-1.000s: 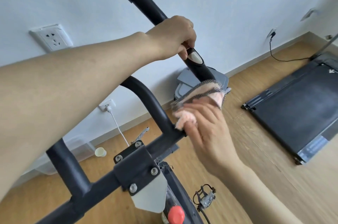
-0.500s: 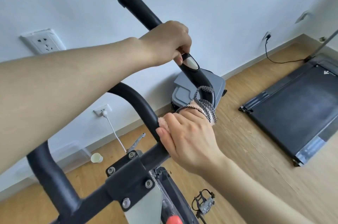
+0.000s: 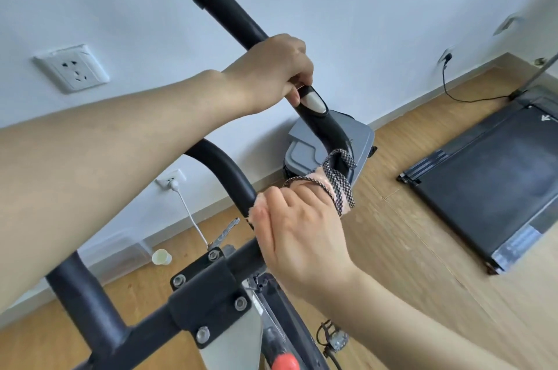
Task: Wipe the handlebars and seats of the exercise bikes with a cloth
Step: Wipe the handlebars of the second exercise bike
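**A:** How will that cloth handle?

**B:** The thin pink cloth with black-and-white mesh edging (image 3: 339, 188) looks soft, light and floppy. I judge it will bunch and slip unless it is pressed flat, so take it wrapped round the tube under the palm, not by a corner.

**A:** Where is it now?

**B:** Nearest us, the right hand (image 3: 302, 237) curls its fingers round the cloth and clamps it against the curved black padded handlebar (image 3: 232, 178). Most of the cloth shows at the hand's one o'clock, looped over the bar's bend. A pink edge peeps out at ten o'clock by the fingertips.

**A:** And the bar?

**B:** Stiff and fixed, and it looks foam-covered, so probably grippy rather than slippery. Firm rubbing should do no harm.

**A:** The other hand?

**B:** Farther off, at twelve o'clock from the right hand, the left hand (image 3: 271, 74) grips the handlebar's long upper arm (image 3: 229, 16), just above an oval silver sensor plate (image 3: 314, 101). Beyond, at three o'clock, a black treadmill (image 3: 498, 188) lies on the wooden floor (image 3: 407, 249).
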